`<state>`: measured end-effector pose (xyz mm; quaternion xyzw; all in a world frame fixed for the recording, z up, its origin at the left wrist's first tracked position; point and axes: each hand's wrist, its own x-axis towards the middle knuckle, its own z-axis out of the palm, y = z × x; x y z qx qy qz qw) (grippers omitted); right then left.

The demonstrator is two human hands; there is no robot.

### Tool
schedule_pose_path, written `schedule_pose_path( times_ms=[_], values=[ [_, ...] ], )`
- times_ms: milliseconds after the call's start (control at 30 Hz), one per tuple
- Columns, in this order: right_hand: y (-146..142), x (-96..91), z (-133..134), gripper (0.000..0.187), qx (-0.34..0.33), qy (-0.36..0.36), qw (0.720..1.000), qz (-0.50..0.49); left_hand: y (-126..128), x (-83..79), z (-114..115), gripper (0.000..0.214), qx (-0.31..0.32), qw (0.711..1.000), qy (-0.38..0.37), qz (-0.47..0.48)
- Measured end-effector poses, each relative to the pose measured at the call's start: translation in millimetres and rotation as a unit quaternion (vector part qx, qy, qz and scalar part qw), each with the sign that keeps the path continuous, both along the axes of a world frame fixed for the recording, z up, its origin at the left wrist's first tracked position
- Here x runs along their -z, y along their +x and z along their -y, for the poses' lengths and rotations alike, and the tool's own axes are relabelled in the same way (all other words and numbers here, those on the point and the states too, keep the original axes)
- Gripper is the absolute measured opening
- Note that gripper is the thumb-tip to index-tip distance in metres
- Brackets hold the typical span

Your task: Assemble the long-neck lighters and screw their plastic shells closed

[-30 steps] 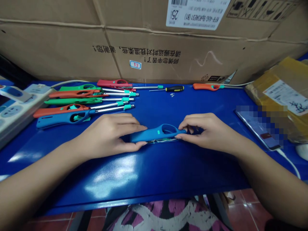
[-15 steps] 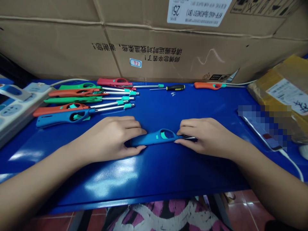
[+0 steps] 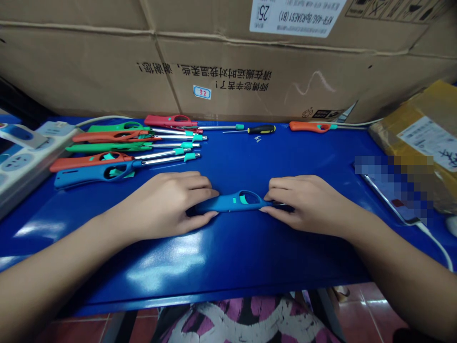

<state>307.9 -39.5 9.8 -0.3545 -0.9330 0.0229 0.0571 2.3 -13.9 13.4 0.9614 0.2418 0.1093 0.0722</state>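
A blue long-necked lighter [image 3: 224, 203] with a teal trigger lies crosswise between my hands, low over the blue tabletop. My left hand [image 3: 174, 202] grips its handle end, thumb on the near side and fingers on the far side. At the neck, my right hand [image 3: 303, 202] pinches the lighter where the metal tube starts; most of that tube is hidden under the palm. Behind my left hand lie more long lighters: another blue one [image 3: 84, 176], an orange one [image 3: 89, 163], a red one [image 3: 167, 121] and several green and orange ones.
A black-and-yellow screwdriver [image 3: 262, 129] lies at the back beside some tiny screws [image 3: 257, 139]. An orange lighter [image 3: 309, 126] is farther right. A power strip [image 3: 28, 159] stands left, a phone [image 3: 389, 195] with a cable and a taped parcel [image 3: 421, 138] right. A large cardboard box [image 3: 221, 57] walls the back.
Both hands keep their hold on the blue lighter, almost unmoved. The whole view has shifted very slightly.
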Motion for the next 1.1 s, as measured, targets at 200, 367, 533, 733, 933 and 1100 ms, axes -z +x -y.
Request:
schedule_pose_path(
  times_ms=[200,367,533,733,933,1100],
  values=[
    [0.8,-0.3,0.2,0.023,-0.001,0.011,1.000,0.004,0.4,1.3,0.3,0.030,-0.004,1.000,0.000,-0.002],
    [1.4,-1.6,0.9,0.023,-0.001,0.016,1.000,0.000,1.3,0.2,1.3,0.029,-0.002,1.000,0.005,0.000],
    [0.9,-1.7,0.1,0.023,-0.001,0.011,1.000,0.003,1.4,1.7,1.3,0.029,-0.004,1.000,-0.002,-0.010],
    [0.6,-1.0,1.2,0.023,-0.002,0.030,1.000,0.003,1.5,2.3,1.7,0.029,-0.011,1.000,-0.007,-0.009],
    [0.5,-0.5,2.1,0.026,-0.009,0.065,0.998,0.025,2.6,-0.5,4.3,0.029,-0.023,0.999,-0.005,-0.025],
    [-2.8,0.2,6.0,0.028,-0.019,0.079,0.996,0.042,2.9,-1.2,5.7,0.028,-0.053,0.998,-0.022,-0.029]
  ],
)
